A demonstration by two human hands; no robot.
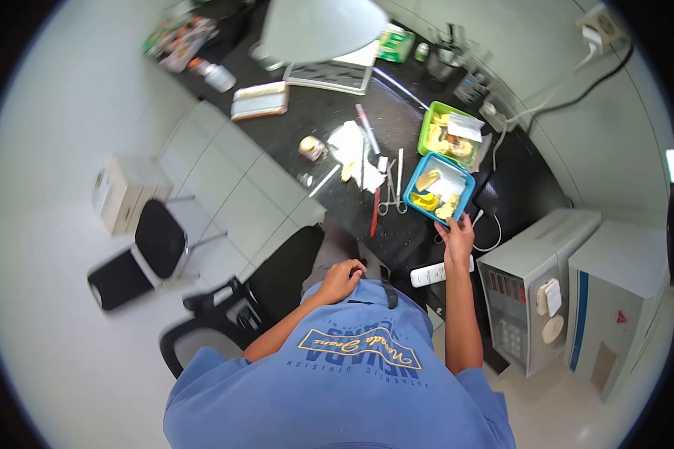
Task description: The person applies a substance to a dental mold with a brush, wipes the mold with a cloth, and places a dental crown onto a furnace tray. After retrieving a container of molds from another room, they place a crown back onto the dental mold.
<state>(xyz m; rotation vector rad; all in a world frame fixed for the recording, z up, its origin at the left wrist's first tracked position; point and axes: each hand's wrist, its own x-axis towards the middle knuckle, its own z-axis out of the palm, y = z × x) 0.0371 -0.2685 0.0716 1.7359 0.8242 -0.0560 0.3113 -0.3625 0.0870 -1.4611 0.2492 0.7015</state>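
My right hand (457,239) is closed on the near rim of a blue plastic container (468,187), thumb and fingers at its edge. Inside the container lie yellow, dental-mould-like pieces (425,201) and pale cream ones. On my lap rests my left hand (340,281), holding nothing, its fingers loosely bent. Behind the blue container, a green container (425,138) holds more yellow pieces and a white paper. Left of the blue one lie scissor-handled forceps (389,198), a red stick-like tool (375,213) and a white stick (400,172).
White tissue (350,146) and a small jar (311,148) lie on the black table (307,112). A lamp shade (322,26) hangs over the back. A white power strip (430,275) lies near my right forearm, beside grey machines (524,299). An office chair (277,273) is at left.
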